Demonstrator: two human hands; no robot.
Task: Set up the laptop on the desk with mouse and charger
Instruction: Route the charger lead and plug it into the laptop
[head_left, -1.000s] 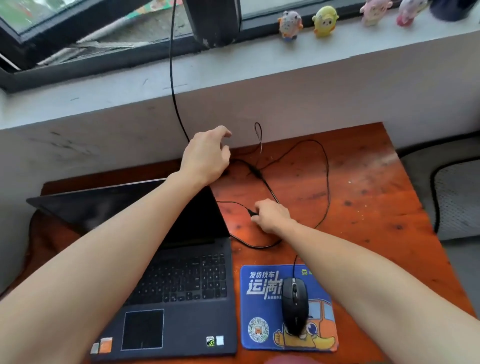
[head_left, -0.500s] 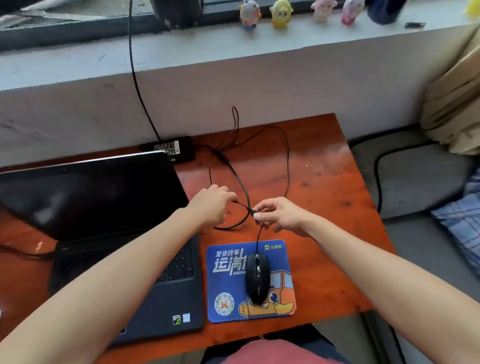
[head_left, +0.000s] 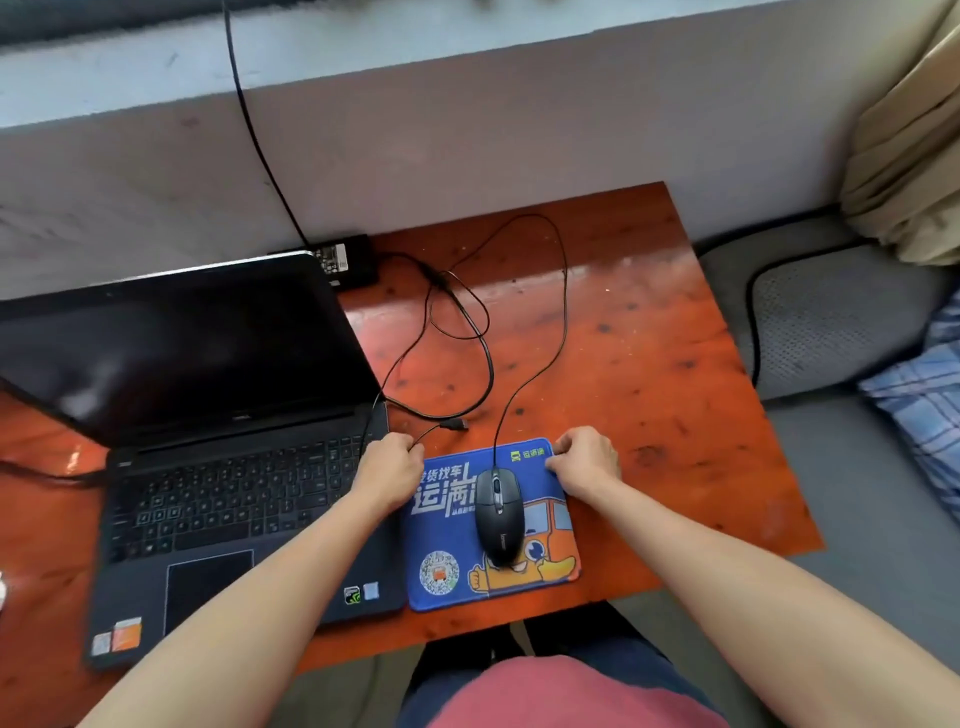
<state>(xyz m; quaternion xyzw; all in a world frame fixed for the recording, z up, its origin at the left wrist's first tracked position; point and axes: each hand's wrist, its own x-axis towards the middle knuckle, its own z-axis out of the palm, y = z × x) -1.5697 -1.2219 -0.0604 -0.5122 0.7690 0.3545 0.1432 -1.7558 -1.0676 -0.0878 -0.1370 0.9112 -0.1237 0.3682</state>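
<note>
Laptop (head_left: 234, 493) open, desk's (head_left: 649, 338) left side. Charger block (head_left: 349, 261) at back edge. Mouse (head_left: 498, 514) on blue mouse pad (head_left: 441, 540) near front edge. Right hand (head_left: 584, 462) pinches pad's far right corner. Left hand (head_left: 389, 470) curled at far left corner; cannot tell what it grips.

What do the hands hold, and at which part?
The right hand pinches the mouse pad at its far right corner. The left hand curls at the far left corner; pad or cable, cannot tell.

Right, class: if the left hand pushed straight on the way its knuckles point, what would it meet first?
Most likely the USB plug lying on the desk just beyond the left hand; its thin lead runs right up to that hand.
</note>
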